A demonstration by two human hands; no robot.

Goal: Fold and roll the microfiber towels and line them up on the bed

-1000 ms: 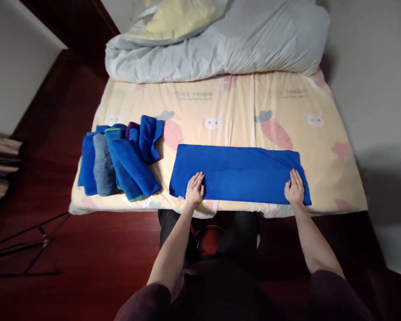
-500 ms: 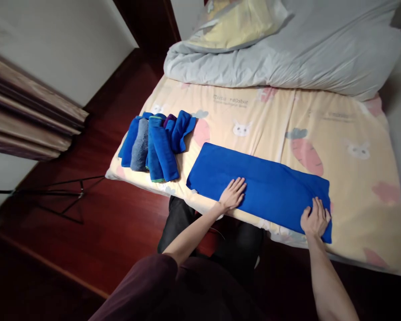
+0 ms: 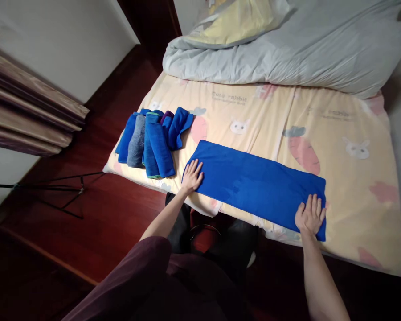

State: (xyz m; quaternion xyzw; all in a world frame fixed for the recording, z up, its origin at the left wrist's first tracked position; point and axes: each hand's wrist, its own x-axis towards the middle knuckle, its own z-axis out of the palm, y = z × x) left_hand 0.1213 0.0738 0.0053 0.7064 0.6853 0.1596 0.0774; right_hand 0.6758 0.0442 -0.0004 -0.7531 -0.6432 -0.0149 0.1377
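Note:
A blue towel (image 3: 250, 180), folded into a long flat strip, lies along the near edge of the bed. My left hand (image 3: 191, 177) rests flat on its left end, fingers spread. On its right end lies my right hand (image 3: 310, 216), palm down with the fingers stretched out. Left of the strip, several folded or rolled towels lie close together: a grey one (image 3: 136, 142), blue ones such as the front one (image 3: 162, 151), and a bit of purple cloth (image 3: 167, 114) among them.
The bed (image 3: 354, 196) has a peach sheet with carrots and rabbits. A grey quilt (image 3: 307, 53) and a yellow piece of bedding (image 3: 240, 22) are heaped at its far side. A black tripod leg (image 3: 67, 178) stands left of the bed, near a curtain (image 3: 26, 107).
My left hand has slid left along the blue towel, from near its middle to its left end. My right hand stays on the right end. The view has shifted slightly.

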